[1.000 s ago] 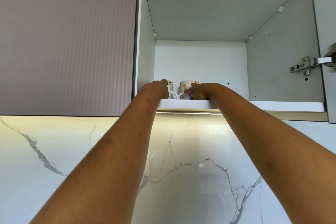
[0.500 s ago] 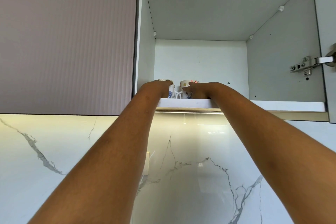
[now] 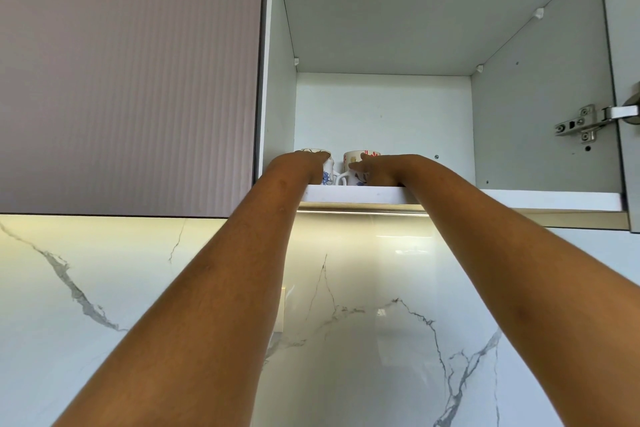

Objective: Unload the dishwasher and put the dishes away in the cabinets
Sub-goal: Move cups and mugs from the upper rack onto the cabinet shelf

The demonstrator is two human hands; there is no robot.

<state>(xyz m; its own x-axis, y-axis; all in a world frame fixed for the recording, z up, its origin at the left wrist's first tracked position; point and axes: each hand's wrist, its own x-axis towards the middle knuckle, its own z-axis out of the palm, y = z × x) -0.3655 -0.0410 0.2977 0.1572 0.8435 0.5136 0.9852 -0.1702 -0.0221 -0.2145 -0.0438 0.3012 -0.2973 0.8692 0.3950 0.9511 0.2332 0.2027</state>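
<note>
Head view finds us placing 2 mugs on the white cabinet shelf point(image 3: 519, 199), both arms stretched up, left hand point(image 3: 301, 168) curled round the blue-flowered white ceramic mug point(image 3: 327, 175), right hand point(image 3: 381, 172) round the red-flowered white ceramic mug point(image 3: 356, 158), so next we probably release both and lower our arms.

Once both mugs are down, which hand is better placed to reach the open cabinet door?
Right, probably. The right hand holds its mug nearer the hinge and door on the right; the left hand is farther away.
</note>
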